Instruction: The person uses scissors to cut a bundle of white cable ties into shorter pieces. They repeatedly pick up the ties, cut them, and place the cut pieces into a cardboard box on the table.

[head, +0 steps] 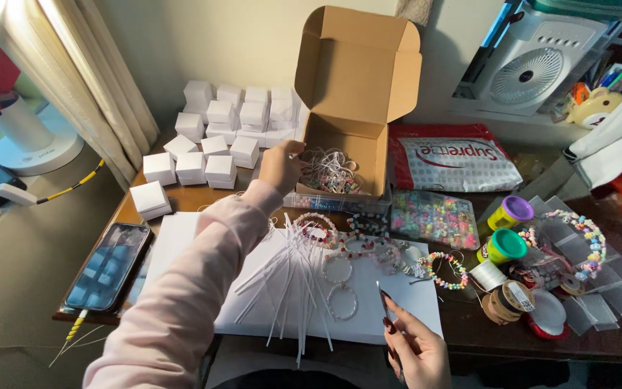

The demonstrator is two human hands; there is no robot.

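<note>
My left hand (281, 166), in a pale pink sleeve, reaches to the front edge of an open brown cardboard box (347, 94); its fingers are closed, and I cannot tell if they pinch anything. Inside the box lies a tangle of white cords and beaded pieces (331, 173). My right hand (415, 346), with dark red nails, sits at the bottom edge and holds a thin pointed tool (382, 297) upright. Between the hands a bundle of white ribbons (289, 281) and several bead bracelets (340, 248) lie on white paper (404, 302).
Several small white boxes (217, 130) are stacked at the back left. A phone (108, 265) lies on the table's left edge. A clear tray of coloured beads (433, 216), two small tubs (507, 230), spools (502, 299) and a red-and-white bag (451, 155) fill the right.
</note>
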